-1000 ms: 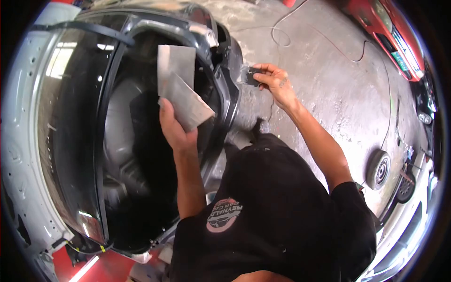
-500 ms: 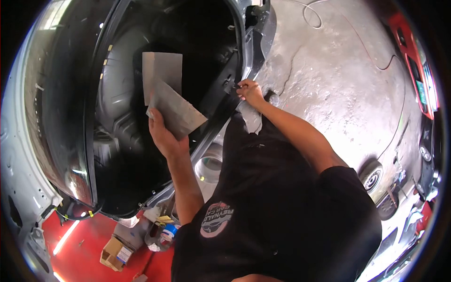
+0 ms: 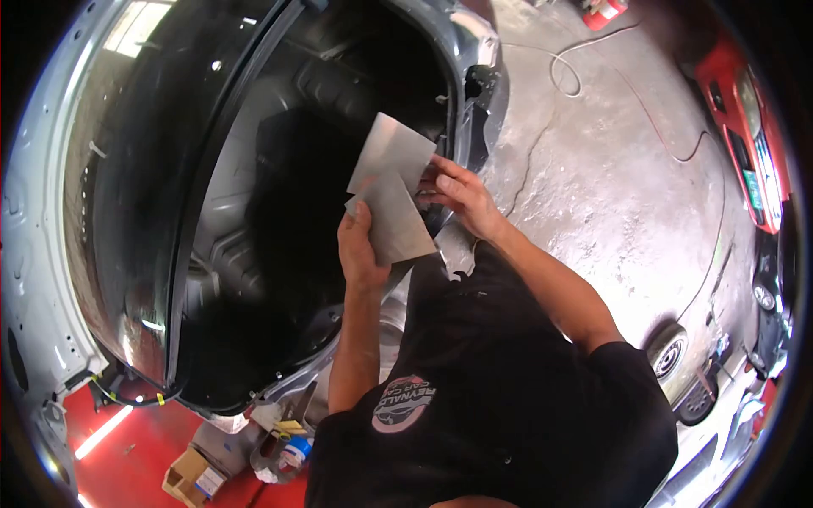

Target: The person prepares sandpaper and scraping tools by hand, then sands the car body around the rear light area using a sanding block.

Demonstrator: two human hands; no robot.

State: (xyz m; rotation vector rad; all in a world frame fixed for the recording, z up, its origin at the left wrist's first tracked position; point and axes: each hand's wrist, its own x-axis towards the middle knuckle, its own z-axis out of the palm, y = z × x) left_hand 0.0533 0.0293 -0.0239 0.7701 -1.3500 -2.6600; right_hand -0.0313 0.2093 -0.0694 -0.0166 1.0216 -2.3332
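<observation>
Two flat grey sheets, perhaps sandpaper, overlap at an angle in front of me. My left hand grips the lower sheet by its left edge, thumb on top and fingers underneath. The upper sheet sticks out beyond it, partly covered by the lower one. At the upper sheet's right edge is my right hand, its fingers bent and the index fingertip at the corner; they appear to pinch that edge. Below the sheets is the dark open cavity of a car body.
A black seal rims the cavity, beside a glossy dark panel. To the right, a hose lies on the concrete floor, with a wheel farther down. A cardboard box and a blue-labelled container stand on red flooring.
My left hand has carried the sheets right, toward my right hand. My right hand has left the car body's edge and come to the upper sheet. The view has shifted slightly.
</observation>
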